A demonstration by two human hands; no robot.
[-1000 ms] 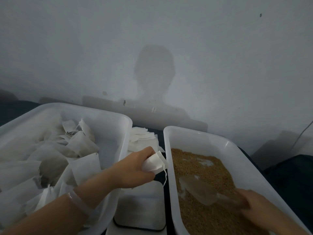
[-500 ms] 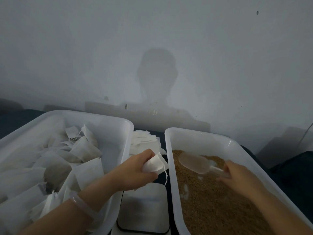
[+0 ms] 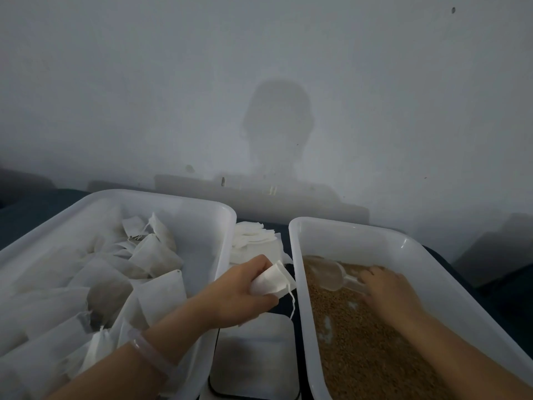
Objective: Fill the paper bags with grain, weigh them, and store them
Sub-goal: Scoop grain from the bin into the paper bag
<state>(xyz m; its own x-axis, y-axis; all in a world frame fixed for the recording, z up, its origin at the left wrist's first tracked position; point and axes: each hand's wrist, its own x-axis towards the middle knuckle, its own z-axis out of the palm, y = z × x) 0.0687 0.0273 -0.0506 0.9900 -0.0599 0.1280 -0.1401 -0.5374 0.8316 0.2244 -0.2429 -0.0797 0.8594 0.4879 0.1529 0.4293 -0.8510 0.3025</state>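
Note:
My left hand (image 3: 239, 293) grips a small white paper bag (image 3: 269, 281) with a dangling drawstring, held between the two white tubs and above the scale (image 3: 253, 359). My right hand (image 3: 386, 293) holds the handle of a clear plastic scoop (image 3: 331, 274), whose bowl lies in the brown grain (image 3: 360, 350) at the far end of the right tub (image 3: 432, 252). The left tub (image 3: 207, 226) holds several filled white bags (image 3: 153, 255).
A stack of flat empty paper bags (image 3: 253, 241) lies between the tubs at the back, near the grey wall. The tubs stand on a dark table surface (image 3: 504, 298). The scale's platform sits in the narrow gap between both tubs.
My right hand has carried the scoop from the near middle of the grain to the far end and lowered it into the grain. The left hand and its bag have barely shifted.

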